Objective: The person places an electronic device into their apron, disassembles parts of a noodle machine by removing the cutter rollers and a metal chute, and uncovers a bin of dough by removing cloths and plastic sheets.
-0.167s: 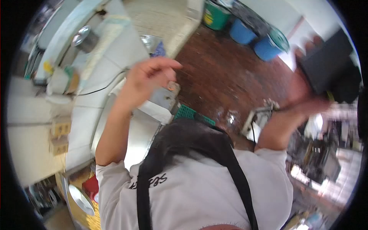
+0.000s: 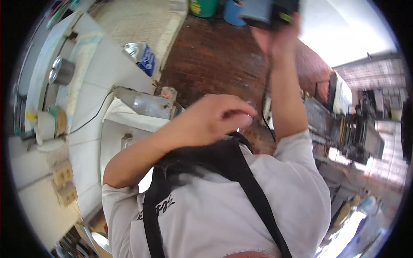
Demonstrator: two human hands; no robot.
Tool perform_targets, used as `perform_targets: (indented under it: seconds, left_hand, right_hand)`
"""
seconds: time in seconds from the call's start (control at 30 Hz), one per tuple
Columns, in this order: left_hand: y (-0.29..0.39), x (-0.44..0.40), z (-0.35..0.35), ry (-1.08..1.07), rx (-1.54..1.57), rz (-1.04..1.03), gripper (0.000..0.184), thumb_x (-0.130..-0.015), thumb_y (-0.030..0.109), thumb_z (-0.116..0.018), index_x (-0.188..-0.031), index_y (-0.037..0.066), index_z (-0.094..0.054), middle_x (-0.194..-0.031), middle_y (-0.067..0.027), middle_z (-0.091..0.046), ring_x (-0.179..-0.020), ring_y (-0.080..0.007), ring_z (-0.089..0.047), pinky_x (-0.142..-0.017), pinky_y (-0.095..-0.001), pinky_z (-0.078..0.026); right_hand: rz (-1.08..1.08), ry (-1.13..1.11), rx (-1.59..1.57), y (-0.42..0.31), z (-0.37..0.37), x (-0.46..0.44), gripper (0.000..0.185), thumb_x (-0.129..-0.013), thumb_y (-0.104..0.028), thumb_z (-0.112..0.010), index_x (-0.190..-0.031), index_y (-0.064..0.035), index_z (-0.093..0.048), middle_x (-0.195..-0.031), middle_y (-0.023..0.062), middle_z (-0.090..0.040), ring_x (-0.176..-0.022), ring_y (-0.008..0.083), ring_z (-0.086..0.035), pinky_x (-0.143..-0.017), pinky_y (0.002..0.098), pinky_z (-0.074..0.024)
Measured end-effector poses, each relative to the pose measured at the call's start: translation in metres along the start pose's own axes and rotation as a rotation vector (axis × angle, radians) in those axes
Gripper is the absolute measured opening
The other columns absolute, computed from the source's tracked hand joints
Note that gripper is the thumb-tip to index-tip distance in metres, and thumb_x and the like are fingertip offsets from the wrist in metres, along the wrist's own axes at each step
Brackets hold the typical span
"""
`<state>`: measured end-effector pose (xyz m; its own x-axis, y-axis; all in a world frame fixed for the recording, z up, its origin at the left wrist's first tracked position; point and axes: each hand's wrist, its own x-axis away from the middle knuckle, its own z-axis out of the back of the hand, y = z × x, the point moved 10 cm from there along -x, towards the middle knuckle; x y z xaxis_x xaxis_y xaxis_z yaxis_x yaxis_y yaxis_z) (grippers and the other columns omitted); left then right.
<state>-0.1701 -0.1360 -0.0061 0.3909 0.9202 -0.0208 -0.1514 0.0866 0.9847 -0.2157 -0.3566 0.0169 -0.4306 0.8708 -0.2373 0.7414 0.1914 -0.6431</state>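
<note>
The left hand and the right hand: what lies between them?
In the head view, between the left hand and the right hand, just brown brick floor shows, farther below.

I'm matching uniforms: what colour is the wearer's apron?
The apron is black, showing best in the head view.

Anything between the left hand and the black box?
Partly: the right hand holds the black box from the near side, likely partly blocking the left hand there. A cord runs beside the right forearm. Nothing else visible intervenes.

Left hand [image 2: 215, 118] loosely curled, forearm [image 2: 150, 146] angled inward — right arm [image 2: 288, 99] stretched forward, right hand [image 2: 280, 46] farthest out
</note>
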Motion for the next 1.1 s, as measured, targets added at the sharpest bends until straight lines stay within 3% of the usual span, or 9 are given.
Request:
perform_targets:
  seconds: [0.07, 0.2, 0.33, 0.5, 0.6, 0.8, 0.93, 1.03, 1.1]
  left_hand:
    - [0.021, -0.03, -0.049, -0.133, 0.014, -0.078, 0.028, -0.094, 0.019, -0.062, -0.114, -0.001, -0.065, -0.097, -0.014, -0.063, -0.088, -0.0214, -0.061, -0.08, -0.0291, -0.048]
    - [0.014, -0.06, -0.118, -0.043, -0.1, -0.252, 0.025, -0.094, 0.019, -0.059, -0.11, -0.001, -0.063, -0.104, -0.0168, -0.061, -0.094, -0.0257, -0.061, -0.082, -0.0332, -0.047]
    - [0.006, -0.088, -0.143, -0.187, 0.041, -0.062, 0.021, -0.093, 0.017, -0.062, -0.104, -0.001, -0.06, -0.105, -0.0168, -0.06, -0.095, -0.0261, -0.061, -0.084, -0.0348, -0.047]
    - [0.015, -0.132, -0.152, -0.255, 0.264, 0.099, 0.023, -0.09, 0.018, -0.066, -0.101, -0.002, -0.058, -0.1, -0.016, -0.059, -0.098, -0.026, -0.059, -0.085, -0.0356, -0.047]
    - [-0.012, -0.173, -0.162, -0.145, -0.031, -0.029, 0.026, -0.089, 0.019, -0.066, -0.1, -0.003, -0.058, -0.101, -0.018, -0.059, -0.103, -0.0278, -0.057, -0.087, -0.0377, -0.045]
    - [0.039, -0.213, -0.179, -0.446, 0.067, -0.139, 0.029, -0.087, 0.022, -0.067, -0.099, -0.004, -0.058, -0.102, -0.018, -0.056, -0.1, -0.0329, -0.054, -0.087, -0.0386, -0.044]
    - [0.014, -0.253, -0.161, -0.277, -0.013, -0.102, 0.036, -0.087, 0.028, -0.067, -0.101, -0.004, -0.058, -0.097, -0.0193, -0.057, -0.098, -0.035, -0.055, -0.088, -0.0395, -0.044]
    - [0.019, -0.25, -0.184, -0.679, -0.028, -0.058, 0.042, -0.088, 0.031, -0.064, -0.108, -0.005, -0.058, -0.102, -0.0217, -0.056, -0.098, -0.0369, -0.055, -0.09, -0.0406, -0.044]
    - [0.024, -0.26, -0.17, -0.607, 0.049, -0.13, 0.041, -0.089, 0.031, -0.064, -0.106, -0.005, -0.058, -0.1, -0.022, -0.056, -0.098, -0.037, -0.055, -0.09, -0.0413, -0.044]
  right_hand:
    - [0.063, 0.103, 0.116, 0.018, 0.019, -0.023, 0.064, -0.095, -0.061, -0.039, -0.137, -0.0133, -0.049, -0.127, 0.0084, -0.056, -0.116, 0.0293, -0.052, -0.098, 0.0454, -0.0426]
    - [-0.076, 0.191, 0.091, 0.067, 0.105, -0.043, 0.061, -0.097, -0.062, -0.039, -0.135, -0.0156, -0.051, -0.12, 0.0075, -0.061, -0.11, 0.0255, -0.055, -0.096, 0.0451, -0.0439]
    - [-0.049, 0.2, -0.027, 0.081, 0.184, -0.045, 0.052, -0.101, -0.053, -0.037, -0.131, -0.013, -0.051, -0.122, 0.0094, -0.06, -0.109, 0.0295, -0.06, -0.094, 0.0529, -0.0483]
    - [-0.092, 0.27, -0.036, 0.067, 0.252, -0.046, 0.047, -0.102, -0.047, -0.044, -0.128, -0.0095, -0.055, -0.122, 0.0087, -0.062, -0.113, 0.0251, -0.06, -0.098, 0.0445, -0.049]
    - [-0.107, 0.31, -0.032, 0.054, 0.298, -0.055, 0.047, -0.102, -0.046, -0.044, -0.128, -0.0096, -0.055, -0.122, 0.0084, -0.062, -0.112, 0.0248, -0.061, -0.097, 0.0441, -0.0497]
    - [-0.15, 0.469, 0.0, 0.026, 0.372, -0.061, 0.043, -0.102, -0.043, -0.047, -0.128, -0.0106, -0.057, -0.119, 0.0066, -0.063, -0.106, 0.0237, -0.062, -0.092, 0.0449, -0.051]
    - [-0.126, 0.441, -0.009, 0.024, 0.4, -0.07, 0.044, -0.102, -0.044, -0.046, -0.128, -0.0103, -0.056, -0.119, 0.007, -0.063, -0.107, 0.0231, -0.062, -0.093, 0.043, -0.0507]
    - [-0.104, 0.505, 0.008, 0.013, 0.418, -0.066, 0.044, -0.102, -0.043, -0.045, -0.128, -0.0087, -0.056, -0.119, 0.0076, -0.063, -0.106, 0.0235, -0.062, -0.093, 0.0426, -0.0507]
    - [-0.091, 0.536, 0.037, 0.002, 0.424, -0.068, 0.045, -0.103, -0.042, -0.044, -0.128, -0.0077, -0.056, -0.119, 0.0079, -0.063, -0.106, 0.0239, -0.062, -0.093, 0.0426, -0.0508]
